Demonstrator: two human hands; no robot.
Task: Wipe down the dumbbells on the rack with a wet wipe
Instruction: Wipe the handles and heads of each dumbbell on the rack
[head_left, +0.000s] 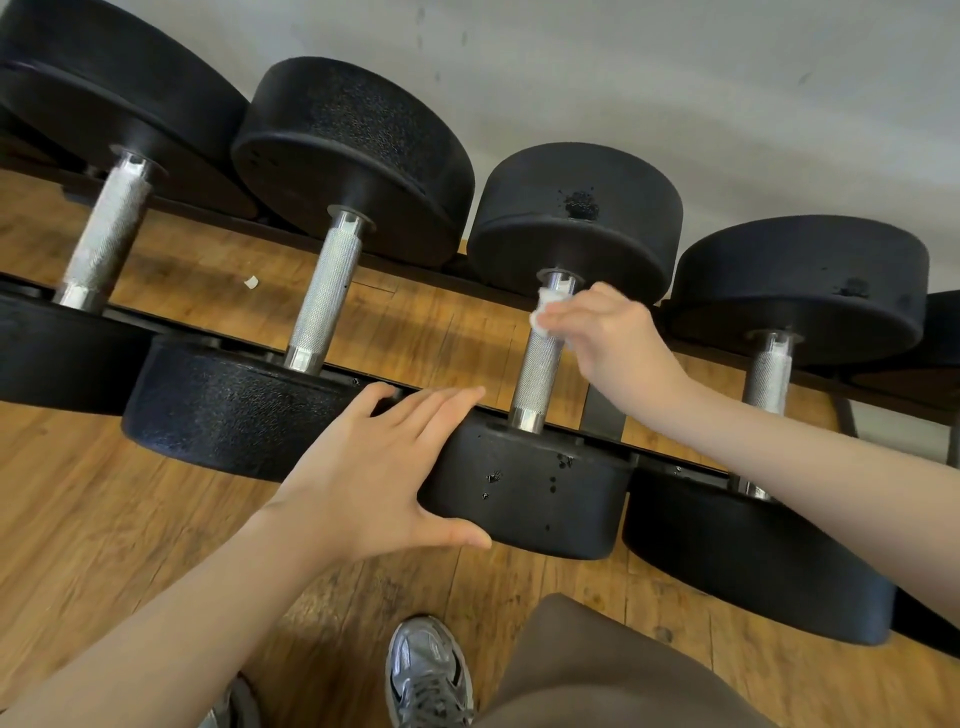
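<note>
Pinching a white wet wipe (545, 309) against the upper end of the third dumbbell's handle (537, 371), the right hand (615, 338) clasps it on the rack (602, 415). The left hand (384, 467) lies flat-fingered, gripping nothing, on that dumbbell's near head (524, 493).

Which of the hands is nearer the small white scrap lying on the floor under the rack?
Left. The left hand rests on a dumbbell head just right of the scrap; the right hand, holding the wipe, is farther right.
</note>
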